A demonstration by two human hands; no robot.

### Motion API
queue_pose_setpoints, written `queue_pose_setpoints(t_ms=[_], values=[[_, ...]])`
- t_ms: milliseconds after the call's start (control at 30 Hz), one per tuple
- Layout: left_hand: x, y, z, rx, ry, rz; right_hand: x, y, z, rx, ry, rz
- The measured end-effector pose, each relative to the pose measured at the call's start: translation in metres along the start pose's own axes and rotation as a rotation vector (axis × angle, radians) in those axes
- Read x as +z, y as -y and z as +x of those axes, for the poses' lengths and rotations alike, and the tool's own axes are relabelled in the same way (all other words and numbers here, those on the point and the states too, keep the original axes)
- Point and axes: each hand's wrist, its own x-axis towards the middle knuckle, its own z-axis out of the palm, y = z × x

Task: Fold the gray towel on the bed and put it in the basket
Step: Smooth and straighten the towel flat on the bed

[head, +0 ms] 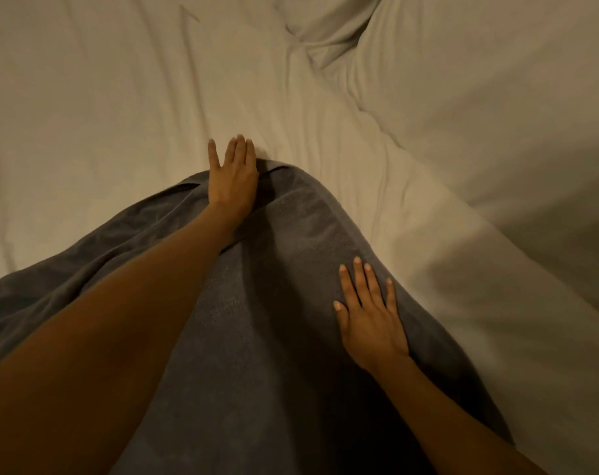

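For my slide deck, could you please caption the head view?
Both open hands, left hand and right hand, press flat on the dark gray terry towel spread over the cream bed sheet.

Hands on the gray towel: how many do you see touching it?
2. The left hand lies flat at the gray towel's far edge, fingers reaching onto the white bed sheet. The right hand rests flat near its right edge.

I see one head view, wide-angle, looking steeply down and forward, close over the bed [120,97], both forearms entering from the bottom edge
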Motion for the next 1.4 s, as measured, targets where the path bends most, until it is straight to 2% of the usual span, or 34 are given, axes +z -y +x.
queue_pose_setpoints(t_ms=[233,400,533,733,933,1000,1200,1400], values=[[0.024,-0.022,-0.1,-0.159,-0.007,-0.337,-0.022,0.007,-0.007,0.003,0.134,-0.02],[0.034,-0.045,-0.198,-0.175,0.168,-0.406,-0.036,0.006,-0.065,-0.047,0.239,-0.062],[0.04,-0.06,-0.296,-0.156,0.269,-0.434,-0.031,0.006,-0.144,0.019,0.272,-0.04],[0.043,-0.07,-0.414,-0.26,0.398,-0.538,-0.019,0.01,-0.213,-0.019,0.306,-0.087],[0.04,-0.079,-0.489,-0.325,0.403,-0.626,-0.013,0.018,-0.257,-0.09,0.292,-0.137],[0.039,-0.076,-0.508,-0.349,0.385,-0.648,-0.012,0.018,-0.265,-0.121,0.219,-0.103],[0.045,-0.054,-0.583,-0.372,0.384,-0.612,0.0,0.01,-0.295,-0.167,0.186,-0.152],[0.041,-0.056,-0.655,-0.399,0.452,-0.582,-0.004,0.016,-0.33,-0.294,0.142,-0.205]])
